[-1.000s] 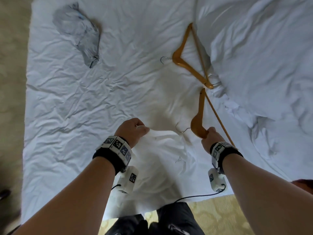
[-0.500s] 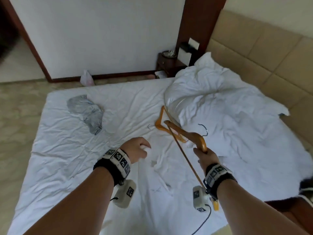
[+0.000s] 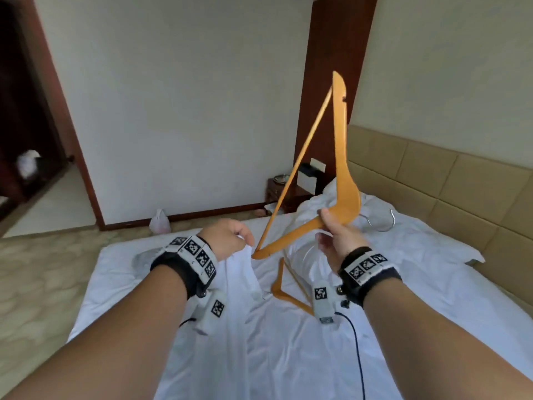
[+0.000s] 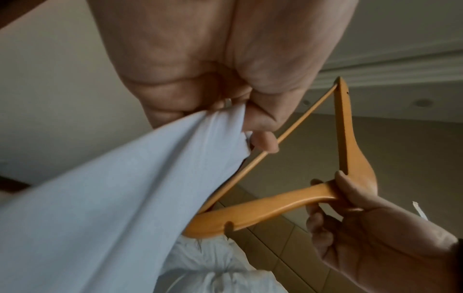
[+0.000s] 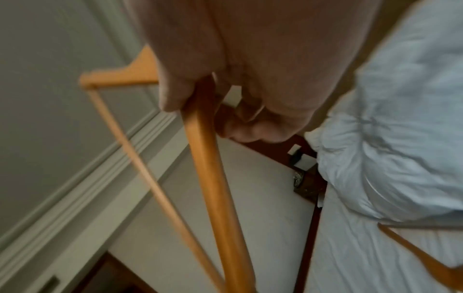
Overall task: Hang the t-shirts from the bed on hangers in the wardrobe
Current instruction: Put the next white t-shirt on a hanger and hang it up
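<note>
My right hand (image 3: pixel 336 232) grips a wooden hanger (image 3: pixel 344 180) near its middle and holds it raised above the bed (image 3: pixel 288 356), one arm pointing up. Its metal hook (image 3: pixel 380 223) points right. In the right wrist view my right hand (image 5: pixel 225 111) has its fingers curled round the hanger (image 5: pixel 208 168). My left hand (image 3: pixel 230 238) pinches the edge of a white t-shirt (image 3: pixel 245 272), lifted next to the hanger's lower tip. The left wrist view shows thumb and fingers (image 4: pixel 260 130) bunching the t-shirt (image 4: pixel 112 188) beside the hanger (image 4: pixel 263 210). A second hanger (image 3: pixel 284 295) lies on the sheet. A grey t-shirt (image 3: pixel 141 256) is mostly hidden behind my left wrist.
A rumpled white duvet (image 3: pixel 403 243) is piled at the right by the padded headboard (image 3: pixel 432 183). A dark nightstand (image 3: pixel 284 194) stands in the corner. A white plastic bag (image 3: pixel 159 223) sits on the floor by the wall. A doorway (image 3: pixel 23 140) opens at the left.
My right hand has lifted the hanger off the bed and turned it upright. My left hand has raised the white t-shirt's edge toward it. The head view has tilted up to the room.
</note>
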Tool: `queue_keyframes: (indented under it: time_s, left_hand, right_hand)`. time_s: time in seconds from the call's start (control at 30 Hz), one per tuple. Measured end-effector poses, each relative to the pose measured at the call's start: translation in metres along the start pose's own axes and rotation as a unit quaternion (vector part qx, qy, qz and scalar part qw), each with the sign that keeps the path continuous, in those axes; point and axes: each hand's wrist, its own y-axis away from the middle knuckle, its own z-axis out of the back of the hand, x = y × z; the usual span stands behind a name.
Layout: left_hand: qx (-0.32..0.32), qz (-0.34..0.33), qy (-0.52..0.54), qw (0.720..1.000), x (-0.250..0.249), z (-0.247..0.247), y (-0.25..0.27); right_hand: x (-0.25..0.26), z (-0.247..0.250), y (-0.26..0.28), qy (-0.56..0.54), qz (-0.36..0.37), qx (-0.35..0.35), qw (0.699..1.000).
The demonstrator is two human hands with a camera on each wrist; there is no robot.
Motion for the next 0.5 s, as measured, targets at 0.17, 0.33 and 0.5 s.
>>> queue_keyframes:
  time_s: [0.17, 0.33, 0.5]
  left_hand:
    - [-0.048, 0.0, -0.025, 0.999, -0.013, 0.03, -0.018]
    - [-0.099, 0.014, -0.064, 0.993, -0.025, 0.048, -0.04]
    - [-0.144, 0.055, -0.091, 0.984, -0.026, 0.06, -0.053]
  right_hand:
    - [0.013, -0.024, -0.013, -0.131, -0.008, 0.081, 0.988]
    - [0.034, -0.043, -0.04, -0.109, 0.038, 0.113, 0.987]
    - [0.053, -0.048, -0.066, -0.101, 0.108, 0.145, 0.978]
